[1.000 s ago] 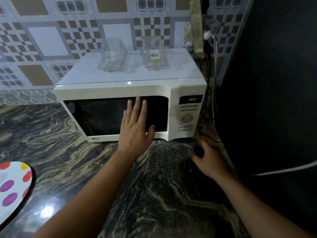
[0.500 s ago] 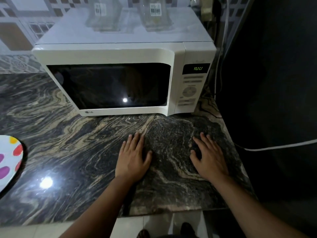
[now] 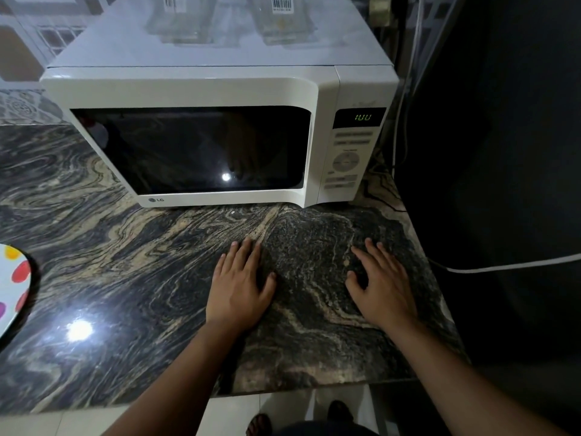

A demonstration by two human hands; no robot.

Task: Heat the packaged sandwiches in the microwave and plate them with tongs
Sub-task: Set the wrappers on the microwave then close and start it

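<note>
Light: you work in dim light, right side of frame near black.
Glare: bright spots on the countertop lower left and the microwave door.
Edges: wide-angle bending, top soft.

The microwave is white with a black door window and green display digits; the counter swirls black and tan; the plate at left is white with coloured dots.

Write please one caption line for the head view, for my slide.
Both hands, left hand and right hand, rest flat on the dark marbled stone counter before the closed white microwave oven.
</note>
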